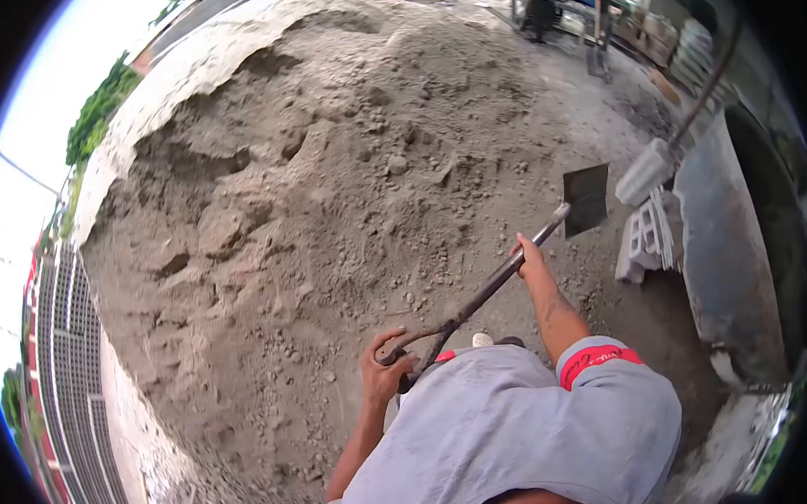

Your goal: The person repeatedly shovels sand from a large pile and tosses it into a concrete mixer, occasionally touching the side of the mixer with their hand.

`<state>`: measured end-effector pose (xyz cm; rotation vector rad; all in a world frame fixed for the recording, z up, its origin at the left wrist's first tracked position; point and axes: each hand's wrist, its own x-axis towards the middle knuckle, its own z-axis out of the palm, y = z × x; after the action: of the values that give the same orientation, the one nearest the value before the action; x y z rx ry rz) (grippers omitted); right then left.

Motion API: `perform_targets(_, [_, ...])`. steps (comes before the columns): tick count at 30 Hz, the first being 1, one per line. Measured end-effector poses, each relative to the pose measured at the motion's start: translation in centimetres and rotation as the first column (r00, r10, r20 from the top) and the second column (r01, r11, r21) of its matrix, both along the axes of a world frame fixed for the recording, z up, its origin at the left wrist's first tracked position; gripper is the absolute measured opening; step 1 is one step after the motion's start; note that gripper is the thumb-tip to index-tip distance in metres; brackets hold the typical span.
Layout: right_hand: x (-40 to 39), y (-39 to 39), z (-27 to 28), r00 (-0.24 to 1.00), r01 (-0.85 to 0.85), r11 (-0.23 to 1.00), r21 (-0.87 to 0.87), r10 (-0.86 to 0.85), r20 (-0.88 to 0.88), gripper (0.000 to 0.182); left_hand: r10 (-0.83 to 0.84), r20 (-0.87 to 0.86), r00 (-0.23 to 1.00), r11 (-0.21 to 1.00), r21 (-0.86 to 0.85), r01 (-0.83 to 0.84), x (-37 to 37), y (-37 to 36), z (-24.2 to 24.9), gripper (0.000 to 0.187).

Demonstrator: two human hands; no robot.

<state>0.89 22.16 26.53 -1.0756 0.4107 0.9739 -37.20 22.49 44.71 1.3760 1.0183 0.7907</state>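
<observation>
A shovel slants across the front of a big sand pile (pixel 335 168). Its dark, flat blade (pixel 586 200) is toward the right, close over the ground at the pile's edge. My right hand (pixel 531 258) is closed around the shovel's shaft (pixel 492 287), a short way behind the blade. Nearer my body, my left hand (pixel 386 368) grips the handle end of the shovel (pixel 413 340), with its fingers curled round the grip. No heap of sand shows on the blade.
To the right, hollow concrete blocks (pixel 643 237) lie beside a large curved metal drum (pixel 732 248). Stacked bags (pixel 693 50) stand at the back right. Several grey hollow blocks form a stack (pixel 62 327) at the far left.
</observation>
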Motion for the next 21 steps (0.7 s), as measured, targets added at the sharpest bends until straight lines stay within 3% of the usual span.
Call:
perform_targets(1, [-3.6, 2.6, -3.0, 0.991, -0.115, 0.991, -0.074, 0.109, -0.077, 0.025, 0.038, 0.010, 0.999, 0.982, -0.188, -0.035, -2.7, -0.7, 1.0, 0.041])
perform_targets(2, [-8.2, 4.4, -3.2, 0.952, -0.291, 0.947, -0.135, 0.274, -0.136, 0.021, 0.147, 0.038, 0.988, 0.958, -0.255, -0.133, -5.5, -1.1, 1.8, 0.043])
perform_targets(3, [-12.9, 6.1, -4.4, 0.895, -0.433, 0.895, -0.109, 0.413, -0.167, 0.019, 0.238, -0.011, 0.971, 0.929, -0.288, -0.231, -8.6, -2.0, 2.9, 0.043])
perform_targets(5, [-21.7, 9.1, -7.2, 0.730, -0.666, 0.743, -0.066, 0.630, -0.267, 0.016, 0.459, 0.059, 0.886, 0.850, -0.319, -0.419, -13.7, -4.3, 5.0, 0.042])
perform_targets(8, [-34.9, 11.7, -5.9, 0.388, -0.919, 0.388, -0.074, 0.854, -0.346, 0.013, 0.786, 0.124, 0.606, 0.609, -0.325, -0.723, -18.9, -8.5, 7.2, 0.032])
perform_targets(10, [-43.2, 14.1, -7.1, 0.134, -0.991, 0.132, -0.032, 0.924, -0.357, 0.013, 0.930, 0.221, 0.294, 0.364, -0.435, -0.824, -21.4, -10.7, 6.9, 0.029])
perform_targets(12, [-51.4, 16.8, -6.3, -0.008, -0.997, -0.030, -0.066, 0.951, -0.310, 0.013, 0.967, 0.244, 0.074, 0.184, -0.469, -0.864, -23.8, -11.1, 5.7, 0.026])
perform_targets(13, [-55.1, 18.5, -5.5, -0.030, -0.997, -0.052, -0.064, 0.952, -0.306, 0.013, 0.968, 0.251, -0.022, 0.105, -0.480, -0.871, -25.1, -10.7, 4.8, 0.024])
perform_targets(14, [-58.5, 19.8, -4.8, -0.076, -0.989, -0.103, -0.103, 0.968, -0.237, 0.012, 0.968, 0.248, -0.036, 0.091, -0.479, -0.873, -26.4, -10.3, 4.0, 0.024])
perform_targets(16, [-65.8, 24.7, -4.3, -0.101, -0.982, -0.109, -0.152, 0.993, -0.059, 0.016, 0.851, 0.471, -0.230, 0.143, -0.630, -0.763, -30.4, -6.5, 1.9, 0.018])
perform_targets(19, [-73.1, 32.7, -3.6, -0.124, -0.975, -0.105, -0.197, 0.989, 0.086, 0.028, 0.819, 0.471, -0.327, 0.102, -0.681, -0.725, -35.1, 0.8, 0.6, 0.017])
perform_targets(21, [-75.9, 37.3, 0.6, -0.164, -0.984, -0.146, -0.106, 0.966, 0.198, 0.041, 0.807, 0.462, -0.367, 0.096, -0.717, -0.690, -38.2, 7.7, 1.8, 0.019])
